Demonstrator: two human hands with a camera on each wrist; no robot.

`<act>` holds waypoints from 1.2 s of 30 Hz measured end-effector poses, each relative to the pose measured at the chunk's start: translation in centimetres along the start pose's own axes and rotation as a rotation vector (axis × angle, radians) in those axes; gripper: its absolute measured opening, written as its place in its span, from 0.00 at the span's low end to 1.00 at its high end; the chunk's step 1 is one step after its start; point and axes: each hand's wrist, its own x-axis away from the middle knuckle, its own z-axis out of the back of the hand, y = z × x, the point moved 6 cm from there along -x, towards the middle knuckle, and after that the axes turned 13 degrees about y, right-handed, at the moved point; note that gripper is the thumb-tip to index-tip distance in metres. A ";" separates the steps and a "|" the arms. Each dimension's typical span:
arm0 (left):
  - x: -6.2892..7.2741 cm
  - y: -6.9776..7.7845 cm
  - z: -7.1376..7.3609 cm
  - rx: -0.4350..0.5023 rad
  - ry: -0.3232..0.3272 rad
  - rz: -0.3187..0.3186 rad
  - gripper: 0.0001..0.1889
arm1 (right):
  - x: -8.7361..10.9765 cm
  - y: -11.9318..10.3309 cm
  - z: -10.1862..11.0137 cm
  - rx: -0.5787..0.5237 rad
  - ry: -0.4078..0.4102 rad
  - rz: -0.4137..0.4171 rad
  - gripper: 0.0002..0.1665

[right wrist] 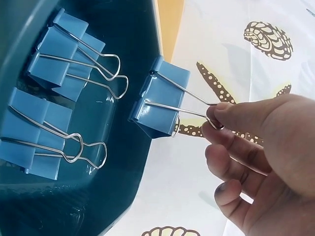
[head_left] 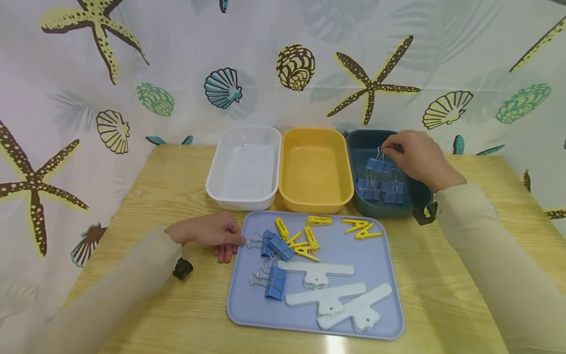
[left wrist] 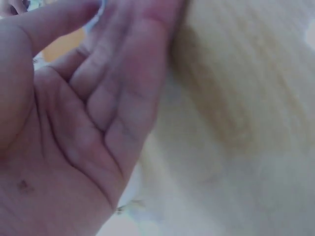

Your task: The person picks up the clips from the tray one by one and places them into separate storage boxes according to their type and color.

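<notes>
Nearest the camera, two beige cloth sleeves [head_left: 508,265] entered from the lower corners of the head view, each with a small black device [head_left: 183,269] at the wrist. Between them, low in the frame, lay a smooth lavender tray [head_left: 376,260] with rounded corners, on a wood-grained table [head_left: 168,172]. It bore flat, T-shaped white clips [head_left: 329,295], slender yellow pegs [head_left: 311,238] and, at its left, folded blue binder clips [head_left: 276,285] with bright wire handles. Behind it stood three glossy, round-cornered bins: white [head_left: 247,167], yellow [head_left: 316,169] and dark teal [head_left: 384,211], before a cloth [head_left: 265,29] printed with shells and starfish.

The right hand [head_left: 417,152] reached to the upper right of the head view, wrist bent downward; its thumb and forefinger were pinched together on a wire handle, the other fingers curled below. The left hand [head_left: 205,232] lay at the tray's left edge, thumb and forefinger at the wire loop of a blue clip; whether they gripped it could not be told.

The held binder clip [right wrist: 165,93] hung over the teal bin, above further blue clips [right wrist: 22,125]. In the head view its long axis ran nearly level and its handles pointed up; in the right wrist view the axis stood steeply, tilted, with the hinged edge facing left and the handles pointing right.
</notes>
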 end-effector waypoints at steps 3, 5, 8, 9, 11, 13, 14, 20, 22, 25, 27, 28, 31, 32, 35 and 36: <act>0.8 1.2 0.4 -0.092 0.035 -0.108 0.14 | -0.2 0.2 0.0 0.013 -0.002 -0.001 0.11; 1.2 1.9 0.7 -0.178 0.073 -0.186 0.10 | -0.3 0.3 0.1 0.017 -0.002 0.000 0.11; 1.9 2.7 1.0 -0.314 0.147 -0.249 0.05 | -0.5 0.5 0.2 0.013 -0.003 -0.001 0.11; 2.1 2.8 1.0 -0.358 0.175 -0.248 0.04 | -0.5 0.5 0.2 0.012 -0.004 -0.001 0.11; 2.4 3.0 1.0 -0.447 0.225 -0.230 0.02 | -0.6 0.5 0.2 0.012 -0.012 -0.003 0.11; 2.7 3.2 0.9 -0.544 0.267 -0.196 0.04 | -0.7 0.5 0.2 0.014 -0.023 -0.006 0.11; 2.8 3.3 0.8 -0.590 0.284 -0.180 0.07 | -0.7 0.5 0.2 0.016 -0.028 -0.004 0.11; 3.2 3.4 0.0 -0.706 0.326 -0.138 0.26 | -1.1 0.5 0.3 0.021 -0.035 0.009 0.11; 3.4 3.3 -0.2 -0.686 0.318 -0.130 0.31 | -1.2 0.5 0.3 0.027 -0.038 0.008 0.11; 3.6 3.1 -0.4 -0.638 0.281 -0.103 0.40 | -1.3 0.4 0.2 0.037 -0.047 0.006 0.12; 3.7 3.0 -0.6 -0.609 0.244 -0.072 0.46 | -1.4 0.4 0.1 0.041 -0.048 0.007 0.12; 3.7 3.0 -0.6 -0.598 0.224 -0.057 0.49 | -1.5 0.4 0.1 0.042 -0.047 0.009 0.12; 3.8 3.0 -0.7 -0.588 0.173 -0.032 0.54 | -1.6 0.3 -0.1 0.048 -0.042 0.024 0.12; 3.9 3.1 -0.8 -0.588 0.162 -0.033 0.55 | -1.7 0.3 -0.1 0.050 -0.042 0.026 0.12; 3.9 3.3 -0.9 -0.588 0.142 -0.043 0.55 | -1.9 0.3 -0.3 0.053 -0.049 0.025 0.12; 3.9 3.4 -0.9 -0.584 0.139 -0.040 0.55 | -1.9 0.3 -0.4 0.054 -0.052 0.023 0.13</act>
